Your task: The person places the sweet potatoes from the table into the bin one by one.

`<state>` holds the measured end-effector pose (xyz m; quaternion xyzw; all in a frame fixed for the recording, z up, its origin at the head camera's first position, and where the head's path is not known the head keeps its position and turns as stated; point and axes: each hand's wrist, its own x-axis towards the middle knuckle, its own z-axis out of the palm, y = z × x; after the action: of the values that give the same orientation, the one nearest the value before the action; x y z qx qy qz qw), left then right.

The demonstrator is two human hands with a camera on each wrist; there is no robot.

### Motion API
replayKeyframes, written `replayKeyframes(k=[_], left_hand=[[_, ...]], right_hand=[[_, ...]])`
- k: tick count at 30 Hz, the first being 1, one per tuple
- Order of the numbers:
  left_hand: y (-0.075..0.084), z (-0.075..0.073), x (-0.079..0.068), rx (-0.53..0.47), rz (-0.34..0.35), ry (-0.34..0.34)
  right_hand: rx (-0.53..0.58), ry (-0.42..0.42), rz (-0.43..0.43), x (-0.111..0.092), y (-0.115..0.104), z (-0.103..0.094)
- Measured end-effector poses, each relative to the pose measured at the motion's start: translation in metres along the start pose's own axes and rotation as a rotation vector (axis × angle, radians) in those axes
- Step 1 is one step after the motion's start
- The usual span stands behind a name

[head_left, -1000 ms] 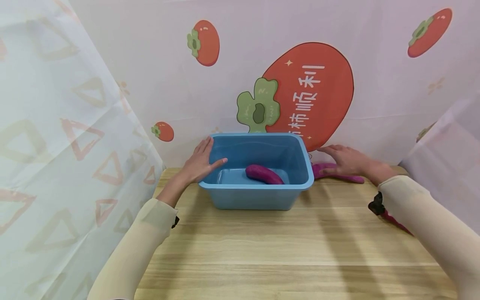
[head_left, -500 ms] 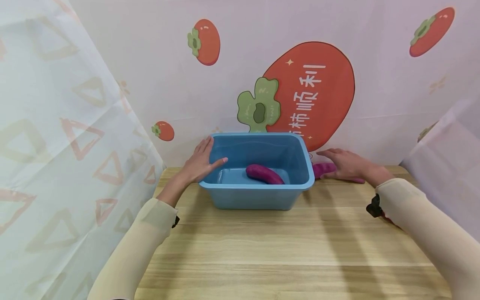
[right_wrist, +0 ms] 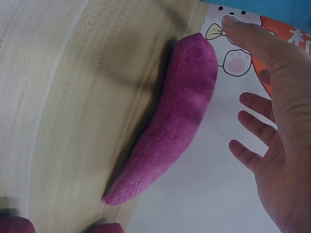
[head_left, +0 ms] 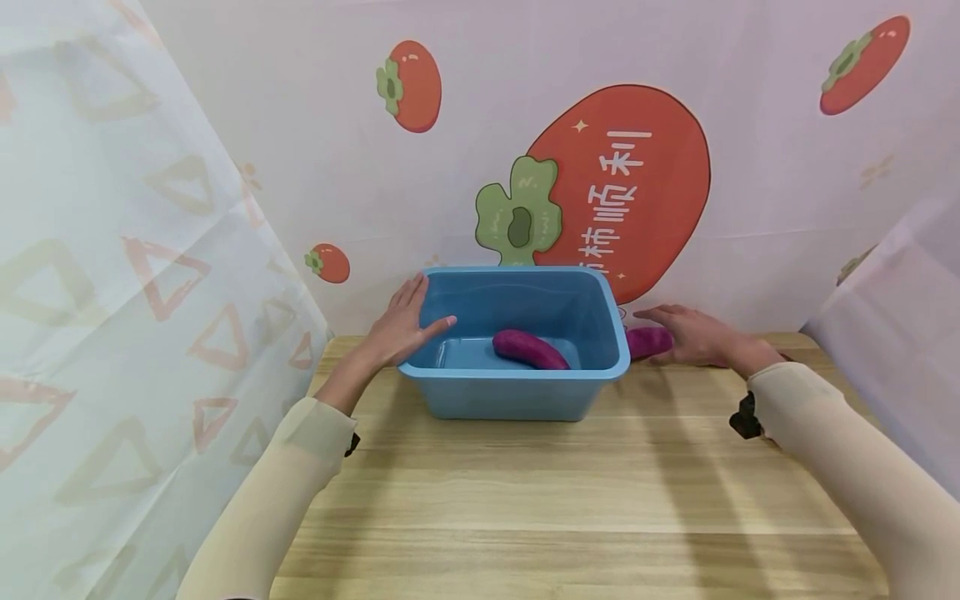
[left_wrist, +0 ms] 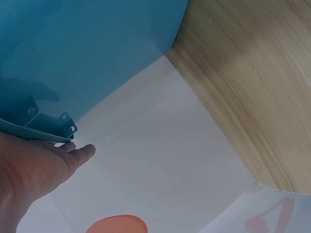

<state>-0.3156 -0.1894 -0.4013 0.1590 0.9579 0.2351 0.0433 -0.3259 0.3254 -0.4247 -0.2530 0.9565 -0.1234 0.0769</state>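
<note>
Purple vegetable (right_wrist: 177,111) lies on the table just beside the blue bin (head_left: 506,398), off its right side toward the back, curved, one end pointing at the bin. Right hand (head_left: 697,336) is right of the bin, above and behind that vegetable; right wrist view shows a gap between fingers and skin, so no contact there. Right fingers spread, loosely bent, thumb well out to the side, nothing held.

Left hand (head_left: 397,329) at the bin's left rim: fingers fairly straight, lying against the rim, thumb spread out over the bin's inside. Holds no vegetable. Second purple vegetable (head_left: 531,350) is in the bin, on the floor of it, right of center, lying at a slant.

Both arms reach forward, one each side of the bin, in cream sleeves (head_left: 847,442), black piece at the right cuff. Right wrist view also has two more purple ends (right_wrist: 107,228) at its lower edge, mostly cut off.

Table (head_left: 525,500) is light wood grain, under the bin and running out in front of it. White backdrop (head_left: 337,167) behind the bin, persimmon prints, the largest with white characters. White sheet with faded triangles left of the bin.
</note>
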Motion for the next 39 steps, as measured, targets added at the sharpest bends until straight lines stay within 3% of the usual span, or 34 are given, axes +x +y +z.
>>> replayKeyframes(k=[10, 39], left_hand=[[-0.001, 0.000, 0.000, -0.001, -0.004, 0.003], [0.001, 0.000, -0.002, -0.021, 0.003, 0.013]], right_hand=[[0.041, 0.026, -0.029, 0.005, 0.010, 0.012], [0.075, 0.052, 0.005, 0.016, 0.027, 0.041]])
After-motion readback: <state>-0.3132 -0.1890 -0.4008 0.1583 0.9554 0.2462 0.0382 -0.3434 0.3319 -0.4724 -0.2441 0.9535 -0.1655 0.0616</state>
